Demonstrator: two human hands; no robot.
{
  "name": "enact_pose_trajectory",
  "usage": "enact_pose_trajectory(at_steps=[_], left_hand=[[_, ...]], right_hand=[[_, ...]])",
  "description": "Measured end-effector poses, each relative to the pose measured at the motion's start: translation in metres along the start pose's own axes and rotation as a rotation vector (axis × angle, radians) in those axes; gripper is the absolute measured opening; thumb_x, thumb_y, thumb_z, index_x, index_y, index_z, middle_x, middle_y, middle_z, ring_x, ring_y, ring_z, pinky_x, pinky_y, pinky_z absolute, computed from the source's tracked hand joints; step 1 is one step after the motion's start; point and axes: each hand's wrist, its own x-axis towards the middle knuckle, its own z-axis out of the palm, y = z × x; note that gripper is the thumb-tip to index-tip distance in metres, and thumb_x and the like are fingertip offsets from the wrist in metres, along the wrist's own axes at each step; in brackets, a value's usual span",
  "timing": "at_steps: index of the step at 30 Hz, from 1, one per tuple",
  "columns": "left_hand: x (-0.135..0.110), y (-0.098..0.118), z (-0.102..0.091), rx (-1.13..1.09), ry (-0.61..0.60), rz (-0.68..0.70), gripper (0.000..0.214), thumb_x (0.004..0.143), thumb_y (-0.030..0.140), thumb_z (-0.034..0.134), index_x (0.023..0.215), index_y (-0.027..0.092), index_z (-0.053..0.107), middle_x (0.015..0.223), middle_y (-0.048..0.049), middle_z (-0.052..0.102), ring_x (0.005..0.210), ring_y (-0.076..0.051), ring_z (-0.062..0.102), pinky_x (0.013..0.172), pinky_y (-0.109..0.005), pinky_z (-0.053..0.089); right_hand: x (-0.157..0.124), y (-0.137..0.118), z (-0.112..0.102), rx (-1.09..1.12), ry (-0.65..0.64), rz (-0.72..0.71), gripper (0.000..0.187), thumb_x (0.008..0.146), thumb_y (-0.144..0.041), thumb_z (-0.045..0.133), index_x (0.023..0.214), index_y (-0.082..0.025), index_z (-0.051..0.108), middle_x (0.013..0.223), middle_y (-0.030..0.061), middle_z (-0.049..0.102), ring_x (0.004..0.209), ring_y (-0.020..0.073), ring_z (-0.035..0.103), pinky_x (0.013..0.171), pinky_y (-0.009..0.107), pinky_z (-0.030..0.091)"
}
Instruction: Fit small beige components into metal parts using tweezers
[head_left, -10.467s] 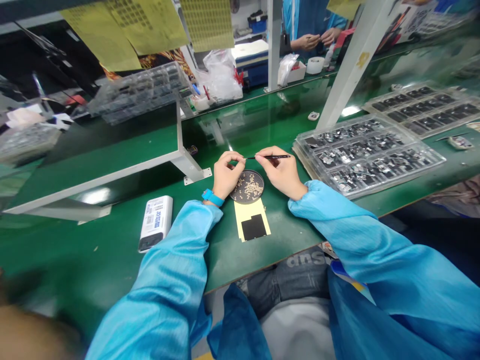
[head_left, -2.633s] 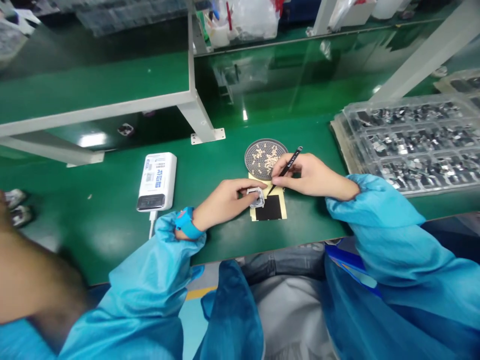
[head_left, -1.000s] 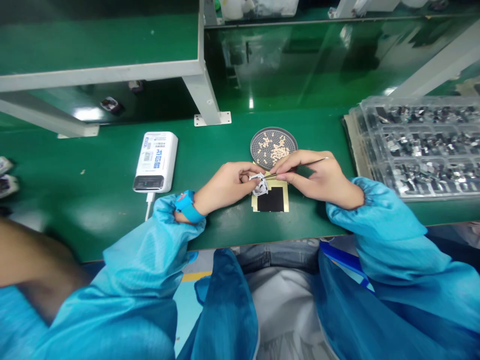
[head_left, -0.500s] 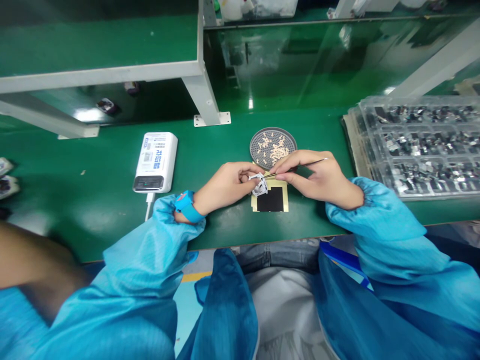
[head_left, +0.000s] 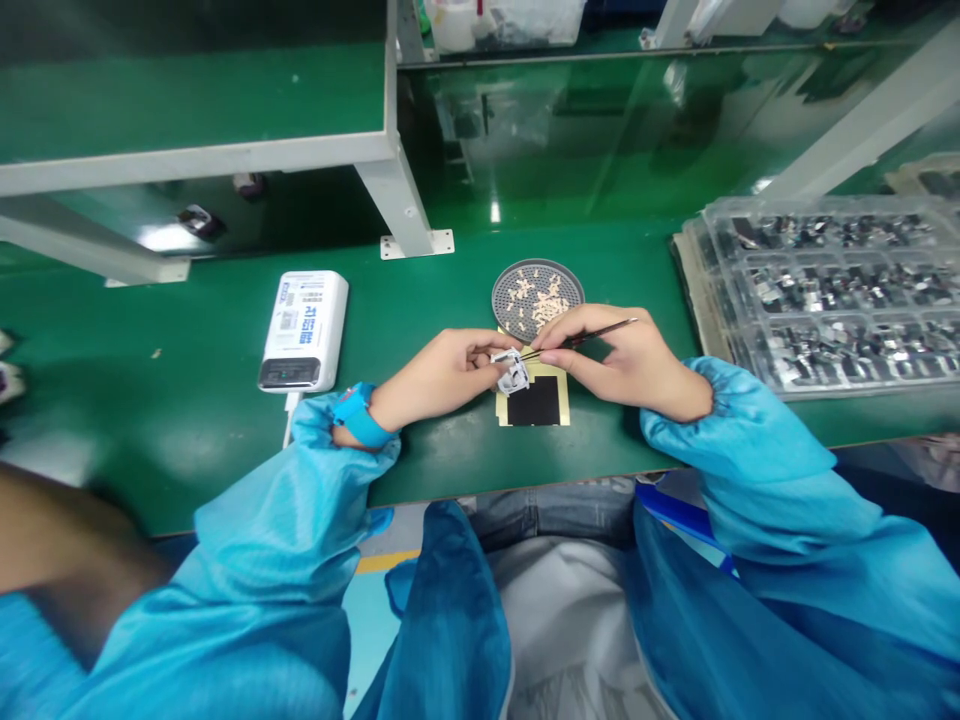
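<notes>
My left hand (head_left: pixel 442 368) pinches a small white part (head_left: pixel 512 368) just above a yellow card with a black square (head_left: pixel 533 401). My right hand (head_left: pixel 615 355) grips thin tweezers (head_left: pixel 581 338), whose tips touch the white part. Just behind both hands lies a round grey mesh dish (head_left: pixel 537 296) holding several tiny pale pieces. Both arms wear blue sleeves, and a blue band sits on my left wrist.
A white power bank (head_left: pixel 304 330) with a cable lies to the left. Clear trays of dark components (head_left: pixel 825 290) fill the right side. A white shelf bracket (head_left: pixel 401 215) stands behind on the green bench (head_left: pixel 187 420). Plastic bags sit at the far edge.
Over ten seconds my hands came down from above the mesh dish to the yellow card, and my left hand took hold of the white part. In the last second only the view shifted slightly.
</notes>
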Motion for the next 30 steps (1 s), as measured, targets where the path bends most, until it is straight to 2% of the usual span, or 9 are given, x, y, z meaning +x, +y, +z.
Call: enact_pose_trajectory(at_steps=[6,13,17,21,24,27,30], left_hand=[[0.0001,0.0034,-0.0023,-0.030,-0.015,-0.011,0.041,0.091,0.036,0.065,0.122,0.013,0.077,0.105,-0.0090,0.079,0.088,-0.020,0.070,0.079,-0.029,0.055],[-0.0011,-0.0001,0.0017,0.020,0.021,-0.029,0.042,0.087,0.033,0.068,0.122,0.013,0.078,0.089,-0.0061,0.076,0.071,-0.014,0.062,0.065,-0.025,0.049],[-0.0017,0.0014,0.0021,0.049,0.031,-0.012,0.039,0.088,0.031,0.066,0.121,0.014,0.079,0.089,-0.0052,0.077,0.069,-0.013,0.060,0.063,-0.024,0.047],[-0.0019,0.0023,0.0018,0.094,0.030,0.022,0.037,0.090,0.028,0.062,0.120,0.015,0.079,0.096,-0.0054,0.080,0.079,-0.017,0.068,0.071,-0.026,0.053],[-0.0022,0.0015,0.0023,0.128,0.017,0.065,0.038,0.095,0.028,0.058,0.125,0.017,0.077,0.112,-0.0057,0.081,0.093,-0.020,0.073,0.082,-0.028,0.056],[-0.0025,0.0007,0.0031,0.166,0.007,0.117,0.039,0.100,0.030,0.054,0.131,0.017,0.074,0.128,-0.0067,0.078,0.110,-0.022,0.073,0.095,-0.030,0.056],[-0.0024,0.0006,0.0034,0.212,-0.006,0.169,0.040,0.103,0.032,0.052,0.135,0.018,0.072,0.134,-0.0076,0.075,0.119,-0.023,0.071,0.105,-0.033,0.053]], right_hand=[[0.0012,-0.0020,-0.0016,-0.016,0.048,0.004,0.009,0.092,-0.027,0.078,0.097,-0.020,0.075,0.095,0.0048,0.079,0.087,0.0188,0.075,0.081,0.033,0.060],[0.0014,-0.0040,0.0012,-0.016,0.108,0.012,0.008,0.092,-0.027,0.078,0.095,-0.020,0.075,0.093,0.0043,0.079,0.088,0.0190,0.075,0.080,0.033,0.060],[0.0013,-0.0038,0.0010,0.000,0.102,0.004,0.008,0.092,-0.027,0.078,0.095,-0.020,0.075,0.093,0.0044,0.079,0.088,0.0190,0.075,0.081,0.034,0.060],[0.0010,-0.0042,0.0006,0.003,0.098,0.010,0.008,0.092,-0.028,0.077,0.095,-0.021,0.075,0.093,0.0044,0.079,0.088,0.0191,0.076,0.082,0.034,0.060],[0.0014,-0.0047,-0.0002,-0.026,0.106,0.010,0.009,0.092,-0.028,0.078,0.094,-0.020,0.075,0.091,0.0041,0.079,0.084,0.0181,0.075,0.078,0.032,0.060],[0.0022,-0.0041,-0.0007,-0.066,0.112,-0.015,0.010,0.091,-0.028,0.079,0.091,-0.019,0.074,0.086,0.0033,0.078,0.077,0.0160,0.073,0.071,0.029,0.057],[0.0028,-0.0027,-0.0007,-0.074,0.112,-0.022,0.012,0.090,-0.028,0.079,0.090,-0.018,0.073,0.083,0.0027,0.077,0.074,0.0149,0.071,0.069,0.027,0.056]])
